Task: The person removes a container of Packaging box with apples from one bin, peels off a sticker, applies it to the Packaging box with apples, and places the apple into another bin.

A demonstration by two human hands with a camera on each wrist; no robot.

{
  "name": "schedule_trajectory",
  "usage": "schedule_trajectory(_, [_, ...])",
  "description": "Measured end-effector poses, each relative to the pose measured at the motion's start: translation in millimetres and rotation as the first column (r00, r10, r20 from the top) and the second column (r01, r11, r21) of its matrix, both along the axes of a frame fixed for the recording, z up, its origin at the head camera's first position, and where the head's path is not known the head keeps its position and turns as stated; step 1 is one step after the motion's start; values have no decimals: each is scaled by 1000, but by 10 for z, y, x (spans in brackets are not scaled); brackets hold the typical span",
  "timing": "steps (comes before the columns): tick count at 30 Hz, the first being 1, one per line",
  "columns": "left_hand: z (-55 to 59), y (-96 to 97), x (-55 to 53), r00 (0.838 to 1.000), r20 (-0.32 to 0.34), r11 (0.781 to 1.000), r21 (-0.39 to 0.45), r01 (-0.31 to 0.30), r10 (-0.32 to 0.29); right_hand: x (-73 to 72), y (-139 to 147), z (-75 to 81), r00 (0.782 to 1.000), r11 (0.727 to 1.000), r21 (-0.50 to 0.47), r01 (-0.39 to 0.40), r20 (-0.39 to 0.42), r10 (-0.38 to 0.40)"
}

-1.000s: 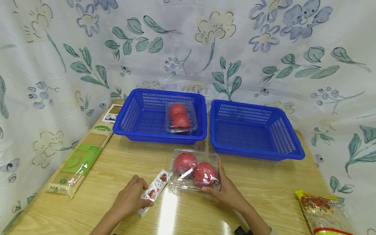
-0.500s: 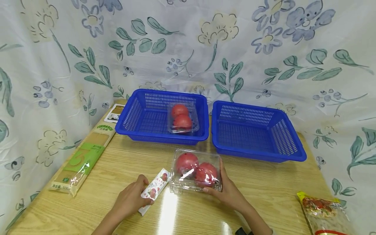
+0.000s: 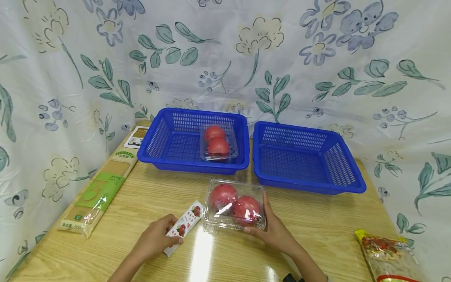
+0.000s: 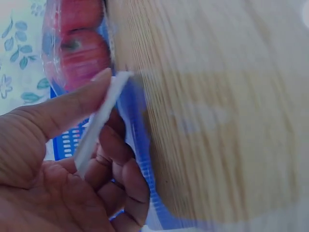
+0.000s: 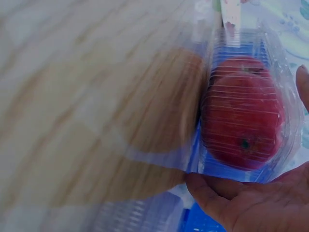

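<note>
My left hand (image 3: 155,239) pinches a slim white strip (image 3: 184,227) printed with red fruit between thumb and fingers, just left of a clear plastic box. Seen in the left wrist view, that white strip (image 4: 99,123) is nearly edge-on, under the thumb. My right hand (image 3: 276,234) grips the clear plastic box (image 3: 222,226) at its right end, thumb on the front edge and fingers round the side. Inside the box lie two round red tomatoes (image 3: 223,196). Through its wall in the right wrist view a tomato (image 5: 244,121) shows, with fingertips at the box's edge.
A blue basket (image 3: 193,166) behind holds a second clear box (image 3: 232,150) of two tomatoes. Another blue basket (image 3: 296,181) stands to its right. A long noodle packet (image 3: 98,192) lies at the left, and a bag with a yellow top (image 3: 385,250) lies at the right front.
My left hand and the white strip have shifted slightly and the strip's printed face has turned a little. My right hand and the box stay almost where they were.
</note>
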State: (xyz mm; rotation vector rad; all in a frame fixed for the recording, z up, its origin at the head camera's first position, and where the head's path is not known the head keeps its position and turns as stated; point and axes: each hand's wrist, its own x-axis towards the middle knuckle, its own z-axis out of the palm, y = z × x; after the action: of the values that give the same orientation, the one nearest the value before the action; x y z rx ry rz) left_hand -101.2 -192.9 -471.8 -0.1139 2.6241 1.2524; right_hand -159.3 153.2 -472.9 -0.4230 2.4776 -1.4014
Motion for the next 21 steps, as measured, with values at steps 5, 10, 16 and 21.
schedule_trajectory(5, [47,-49,-34,1000,-4,989,145,18,-18,-6,3,21,1000,1000,-9,9,-9,-9])
schedule_trajectory(10, [151,-49,-56,999,-48,971,237,5,7,-16,12,57,999,999,-32,31,-40,-32])
schedule_trajectory(16, [264,10,-75,994,-81,959,279,-46,72,-16,6,145,979,997,-20,79,-185,-81])
schedule_trajectory(21, [379,121,-72,989,-87,937,340,-86,122,35,-17,239,916,981,13,191,-361,-174])
